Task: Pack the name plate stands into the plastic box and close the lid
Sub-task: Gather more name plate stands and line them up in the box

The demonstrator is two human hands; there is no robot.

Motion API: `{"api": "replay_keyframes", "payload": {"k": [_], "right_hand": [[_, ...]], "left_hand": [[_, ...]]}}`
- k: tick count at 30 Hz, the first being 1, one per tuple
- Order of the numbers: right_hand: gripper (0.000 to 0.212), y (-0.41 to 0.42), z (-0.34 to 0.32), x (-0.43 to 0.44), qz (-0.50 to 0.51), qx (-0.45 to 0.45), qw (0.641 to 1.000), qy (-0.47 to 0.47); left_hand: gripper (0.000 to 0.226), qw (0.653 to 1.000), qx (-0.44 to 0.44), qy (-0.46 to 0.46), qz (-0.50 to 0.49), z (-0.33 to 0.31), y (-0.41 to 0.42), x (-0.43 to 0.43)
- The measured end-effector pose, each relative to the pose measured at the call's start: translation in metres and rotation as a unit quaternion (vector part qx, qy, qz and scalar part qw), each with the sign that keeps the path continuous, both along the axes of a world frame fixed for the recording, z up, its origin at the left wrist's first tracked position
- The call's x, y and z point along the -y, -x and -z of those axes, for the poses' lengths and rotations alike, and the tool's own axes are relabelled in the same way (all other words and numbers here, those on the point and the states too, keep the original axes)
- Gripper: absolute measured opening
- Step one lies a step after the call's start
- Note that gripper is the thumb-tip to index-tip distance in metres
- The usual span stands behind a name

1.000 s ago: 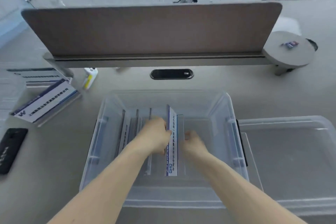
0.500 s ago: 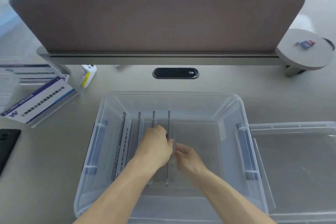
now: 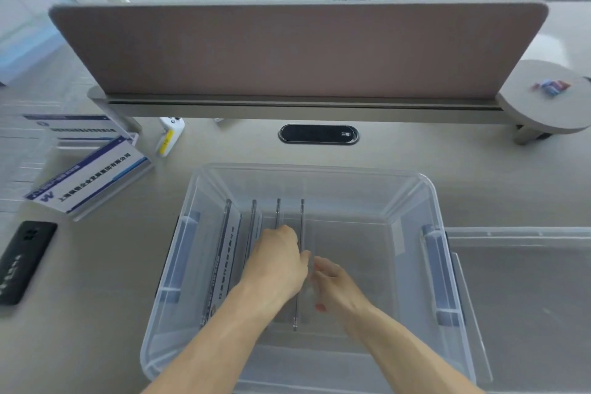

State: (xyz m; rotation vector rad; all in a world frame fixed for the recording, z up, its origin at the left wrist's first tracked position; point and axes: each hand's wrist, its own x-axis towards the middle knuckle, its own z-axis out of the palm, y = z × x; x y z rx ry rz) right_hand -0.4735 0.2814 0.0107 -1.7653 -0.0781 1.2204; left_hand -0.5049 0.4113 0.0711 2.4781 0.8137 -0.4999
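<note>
A clear plastic box (image 3: 412, 198) sits in the middle of the desk. Several name plate stands stand on edge in its left half. My left hand (image 3: 275, 262) is inside the box, fingers curled over the top edge of the rightmost name plate stand (image 3: 301, 221). My right hand (image 3: 334, 285) hovers just right of that stand with its fingers loose and apart, holding nothing. Two more name plate stands, one (image 3: 86, 179) nearer the box and one (image 3: 73, 131) farther back, lie on the desk to the left. The clear lid (image 3: 527, 297) lies flat against the box's right side.
A black phone (image 3: 22, 262) lies at the left edge. A white and yellow item (image 3: 169, 137) rests near the brown divider panel (image 3: 297, 48). A black cable port (image 3: 318, 134) sits behind the box. A round side shelf (image 3: 550, 105) holds a small wrapper.
The rightmost stand, tilted with its printed face showing a second ago, now stands upright on edge. My right hand has come off it and drawn back slightly toward me.
</note>
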Motion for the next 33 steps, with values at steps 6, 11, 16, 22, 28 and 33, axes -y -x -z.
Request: {"api": "replay_keyframes", "payload": {"k": [6, 11, 16, 22, 28, 33], "right_hand": [[0.051, -0.005, -0.042, -0.006, 0.180, 0.113, 0.977, 0.000], [0.045, -0.011, -0.137, -0.053, 0.151, 0.267, 0.942, -0.138], [0.028, -0.004, -0.198, -0.141, -0.009, 0.368, 0.917, -0.155], [0.038, 0.010, -0.194, -0.271, -0.167, 0.415, 0.887, -0.113], [0.075, 0.008, -0.131, -0.405, -0.205, 0.332, 0.921, -0.001], [0.074, -0.015, -0.061, -0.458, -0.230, 0.318, 0.914, 0.104]], "left_hand": [[0.024, 0.981, 0.110, 0.145, -0.066, -0.057, 0.028, -0.049], [0.012, 0.932, 0.296, 0.123, -0.168, -0.127, 0.075, -0.124], [0.020, 0.883, 0.325, 0.085, -0.329, -0.151, 0.120, -0.217], [0.048, 0.887, 0.236, 0.032, -0.395, -0.108, 0.154, -0.330], [0.086, 0.866, 0.187, 0.114, -0.450, -0.028, 0.180, -0.411], [0.073, 0.871, 0.196, 0.197, -0.405, 0.045, 0.186, -0.454]]}}
